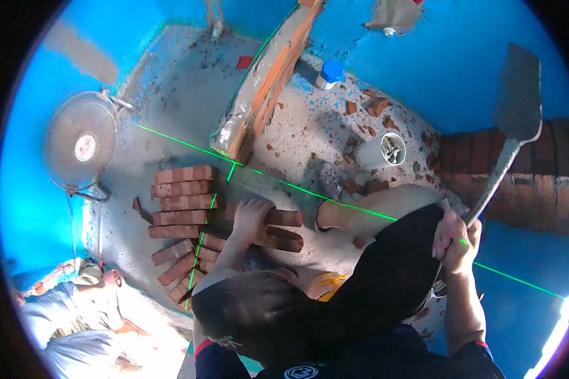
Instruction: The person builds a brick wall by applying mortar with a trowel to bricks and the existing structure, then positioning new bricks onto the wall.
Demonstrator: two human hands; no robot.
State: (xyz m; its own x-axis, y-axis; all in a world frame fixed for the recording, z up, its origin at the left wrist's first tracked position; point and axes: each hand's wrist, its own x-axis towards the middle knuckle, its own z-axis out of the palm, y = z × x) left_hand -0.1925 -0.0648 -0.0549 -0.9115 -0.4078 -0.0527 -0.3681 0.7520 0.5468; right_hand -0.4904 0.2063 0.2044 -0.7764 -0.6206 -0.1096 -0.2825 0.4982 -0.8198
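Note:
My left hand (251, 221) is closed over a red brick (283, 218), its fingers curled across the top. A second brick (282, 239) lies right beside it, nearer to me. Left of that hand, several red bricks (182, 202) are stacked in a row, with more lying at angles below them. My right hand (456, 243) is wrapped round the handle of a trowel (518, 95). The trowel's grey, flat blade points up and away from me at the far right, and nothing else touches it.
A low brick wall (275, 82) coated with mortar runs away ahead. Right of it stand a white bucket (368, 153) and a blue-lidded container (329, 74) among brick rubble. A fan (82, 145) stands at left; another person (76, 322) is at lower left. Green laser lines cross the floor.

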